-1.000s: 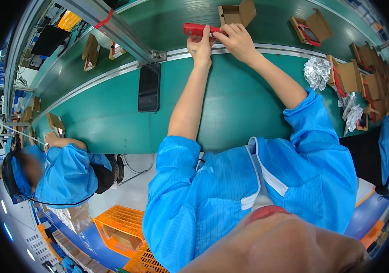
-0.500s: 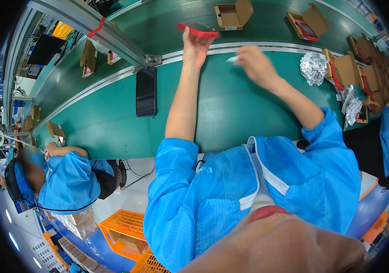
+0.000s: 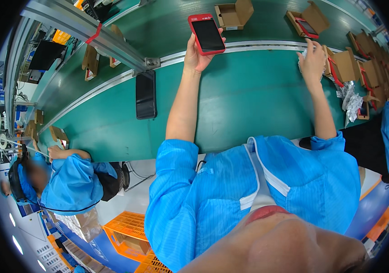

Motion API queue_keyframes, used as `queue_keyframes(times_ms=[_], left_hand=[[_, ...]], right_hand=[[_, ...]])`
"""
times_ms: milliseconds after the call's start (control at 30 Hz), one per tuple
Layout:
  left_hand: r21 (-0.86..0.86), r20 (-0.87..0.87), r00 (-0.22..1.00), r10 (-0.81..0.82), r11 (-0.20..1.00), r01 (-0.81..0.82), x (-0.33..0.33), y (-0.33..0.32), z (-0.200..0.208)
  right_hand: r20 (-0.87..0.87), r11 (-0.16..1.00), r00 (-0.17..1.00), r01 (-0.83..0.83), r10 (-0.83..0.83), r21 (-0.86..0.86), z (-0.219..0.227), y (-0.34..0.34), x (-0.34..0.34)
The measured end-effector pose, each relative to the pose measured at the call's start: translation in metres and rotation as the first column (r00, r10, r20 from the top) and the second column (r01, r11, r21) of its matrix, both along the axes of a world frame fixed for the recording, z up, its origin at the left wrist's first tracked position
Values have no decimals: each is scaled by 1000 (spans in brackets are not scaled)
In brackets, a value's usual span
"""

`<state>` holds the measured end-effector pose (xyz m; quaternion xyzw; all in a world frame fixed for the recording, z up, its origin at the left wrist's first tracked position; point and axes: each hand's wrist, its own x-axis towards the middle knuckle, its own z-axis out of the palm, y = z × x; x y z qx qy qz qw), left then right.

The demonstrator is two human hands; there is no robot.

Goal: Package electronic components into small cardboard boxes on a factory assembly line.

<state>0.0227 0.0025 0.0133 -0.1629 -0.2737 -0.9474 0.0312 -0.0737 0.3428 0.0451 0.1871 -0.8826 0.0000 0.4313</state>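
Currently: black phone lies flat on the green desk, left of the left arm. Left hand grips a red-cased phone, screen up, at the far rail. Right hand, far right, fingers closed on crumpled white film.

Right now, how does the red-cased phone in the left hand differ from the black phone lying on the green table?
The red-cased phone has a red rim and is held up off the surface in the left hand; the black phone shows no coloured rim and lies flat on the green table, untouched. Both are slim rectangles with dark screens facing up.
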Motion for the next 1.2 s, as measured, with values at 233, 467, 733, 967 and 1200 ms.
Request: queue_keyframes(times_ms=[233, 467, 733, 967, 1200], left_hand=[[-160, 30, 999, 23, 987, -17, 1, 23, 9], [-196, 46, 999, 21, 980, -12, -5, 26, 7], [-317, 215, 973, 82, 949, -10, -6, 22, -3], [-352, 247, 961, 125, 935, -31, -13, 25, -1], [-235, 359, 913, 195, 965, -113, -20, 14, -22]], right_hand=[[167, 288, -337, 348, 927, -892, -12, -107, 44], [-136, 30, -219, 620, 966, -784, -17, -144, 54], [21, 6, 30, 445, 999, -896, -34, -149, -2], [173, 31, 233, 510, 957, -859, -50, -142, -42], [298, 465, 362, -758, 883, -458, -54, -148, 51]])
